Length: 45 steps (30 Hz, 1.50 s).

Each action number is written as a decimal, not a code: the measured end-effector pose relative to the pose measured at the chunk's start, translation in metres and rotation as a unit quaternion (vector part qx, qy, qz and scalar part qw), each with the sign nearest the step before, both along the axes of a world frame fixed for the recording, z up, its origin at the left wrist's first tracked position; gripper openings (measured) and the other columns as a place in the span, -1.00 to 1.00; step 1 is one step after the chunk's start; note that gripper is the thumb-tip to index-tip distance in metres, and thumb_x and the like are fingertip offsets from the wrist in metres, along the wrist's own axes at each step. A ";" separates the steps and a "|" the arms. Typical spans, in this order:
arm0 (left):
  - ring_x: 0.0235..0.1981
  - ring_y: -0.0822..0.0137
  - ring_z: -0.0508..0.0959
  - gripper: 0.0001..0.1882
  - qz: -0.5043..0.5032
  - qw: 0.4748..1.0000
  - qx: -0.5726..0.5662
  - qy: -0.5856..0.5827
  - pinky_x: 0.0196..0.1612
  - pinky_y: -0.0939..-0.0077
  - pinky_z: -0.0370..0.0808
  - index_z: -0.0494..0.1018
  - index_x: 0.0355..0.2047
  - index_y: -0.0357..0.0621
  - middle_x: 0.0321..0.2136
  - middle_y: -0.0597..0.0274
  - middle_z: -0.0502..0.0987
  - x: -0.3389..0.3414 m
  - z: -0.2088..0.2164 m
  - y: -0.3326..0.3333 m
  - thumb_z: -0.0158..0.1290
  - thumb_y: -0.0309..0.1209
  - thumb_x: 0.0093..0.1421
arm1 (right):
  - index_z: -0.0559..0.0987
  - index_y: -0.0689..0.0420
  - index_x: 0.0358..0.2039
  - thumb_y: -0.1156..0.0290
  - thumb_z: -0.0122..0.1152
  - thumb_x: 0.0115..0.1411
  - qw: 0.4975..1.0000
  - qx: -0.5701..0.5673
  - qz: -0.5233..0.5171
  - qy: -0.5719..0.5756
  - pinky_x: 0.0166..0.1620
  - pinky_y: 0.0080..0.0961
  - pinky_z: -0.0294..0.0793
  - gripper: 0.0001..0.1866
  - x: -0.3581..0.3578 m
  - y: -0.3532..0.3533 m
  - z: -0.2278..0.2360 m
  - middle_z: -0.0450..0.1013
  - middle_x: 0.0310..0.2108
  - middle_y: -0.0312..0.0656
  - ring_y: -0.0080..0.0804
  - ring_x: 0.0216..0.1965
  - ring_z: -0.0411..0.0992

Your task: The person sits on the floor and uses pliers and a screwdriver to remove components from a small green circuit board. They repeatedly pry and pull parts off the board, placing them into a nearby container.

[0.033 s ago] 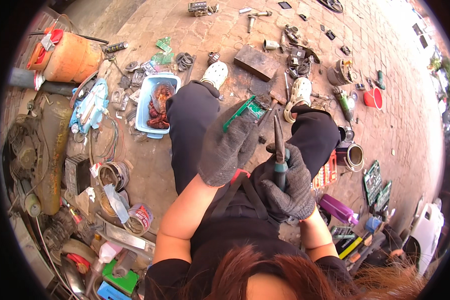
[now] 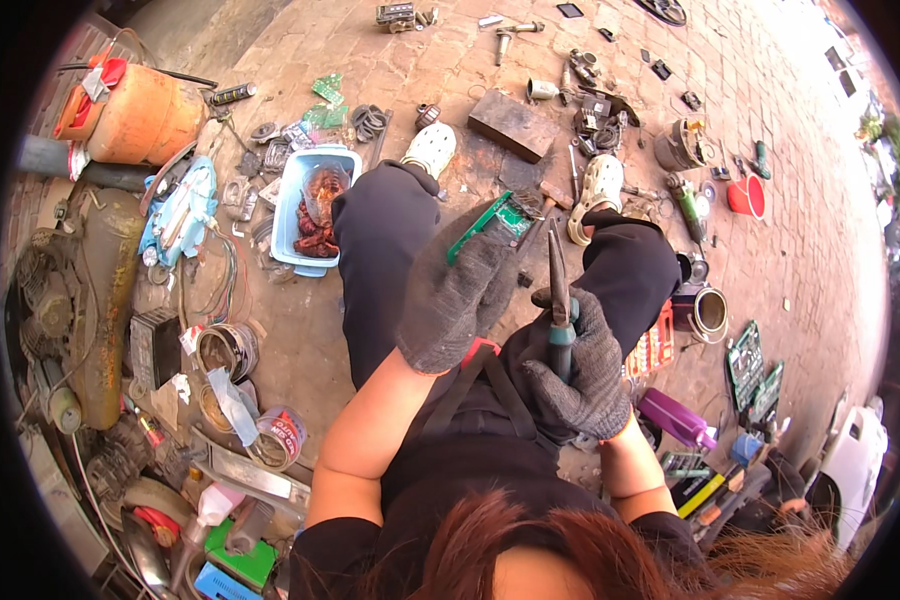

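Observation:
My left hand (image 2: pixel 448 300), in a dark grey knit glove, grips a green circuit board (image 2: pixel 488 222) that is tilted over the gap between my knees. A darker part sits at the board's far end. In my gloved right hand (image 2: pixel 592 370) is a pair of pliers (image 2: pixel 559 300) with dark teal handles. Its long jaws point away from me and look closed. The jaws are to the right of the board, apart from it. The gloves hide parts of the board and the handles.
On the ground ahead lies a heavy metal block (image 2: pixel 513 125). A light blue basin (image 2: pixel 286 225) holding reddish-brown parts stands left of my legs. Further left is an orange gas cylinder (image 2: pixel 145 115). At the right are a red bucket (image 2: pixel 745 198) and a green tool case (image 2: pixel 753 375).

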<state>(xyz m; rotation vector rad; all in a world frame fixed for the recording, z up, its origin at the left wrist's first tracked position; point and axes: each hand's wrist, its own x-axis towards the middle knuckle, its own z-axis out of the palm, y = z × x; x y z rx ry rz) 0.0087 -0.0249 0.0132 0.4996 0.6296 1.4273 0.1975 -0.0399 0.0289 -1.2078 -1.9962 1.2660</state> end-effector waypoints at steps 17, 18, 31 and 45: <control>-0.73 0.65 0.13 -0.58 0.015 0.997 -0.074 0.013 -0.69 0.71 0.03 0.32 0.10 -0.21 -0.66 0.48 0.23 0.003 0.003 0.007 -0.01 -0.24 0.33 | 0.55 0.22 -0.32 0.32 0.28 0.00 0.984 -0.118 -0.014 0.136 0.01 -0.40 0.35 -0.73 0.005 0.003 0.007 0.37 -0.12 -0.08 -0.26 -0.08 0.38; -0.75 0.64 0.11 -0.59 0.008 0.996 -0.080 -0.036 -0.70 0.70 0.02 0.33 0.09 -0.20 -0.68 0.48 0.20 0.002 0.002 0.006 -0.02 -0.25 0.33 | 0.55 0.21 -0.32 0.30 0.28 0.00 0.980 -0.139 -0.011 0.141 0.02 -0.38 0.35 -0.72 0.005 0.005 0.008 0.37 -0.11 -0.08 -0.25 -0.08 0.37; -0.80 0.60 0.09 -0.68 -0.087 0.974 -0.065 -0.198 -0.74 0.66 0.02 0.36 -0.03 -0.25 -0.72 0.47 0.16 0.000 0.005 0.011 -0.09 -0.27 0.36 | 0.20 0.35 0.14 0.31 0.27 0.00 0.864 -0.394 0.057 0.307 -0.25 -0.60 0.44 -0.26 0.004 0.001 0.006 0.49 -0.41 -0.18 -0.51 -0.39 0.48; -0.71 0.69 0.17 -0.60 -0.033 0.999 -0.016 -0.003 -0.67 0.73 0.04 0.37 0.06 -0.27 -0.60 0.48 0.35 -0.001 0.007 0.012 -0.01 -0.26 0.32 | 0.56 0.25 -0.40 0.36 0.31 -0.04 0.992 0.009 -0.013 0.128 -0.42 -0.48 0.42 -0.76 -0.008 0.001 -0.026 0.44 -0.34 -0.04 -0.27 -0.47 0.47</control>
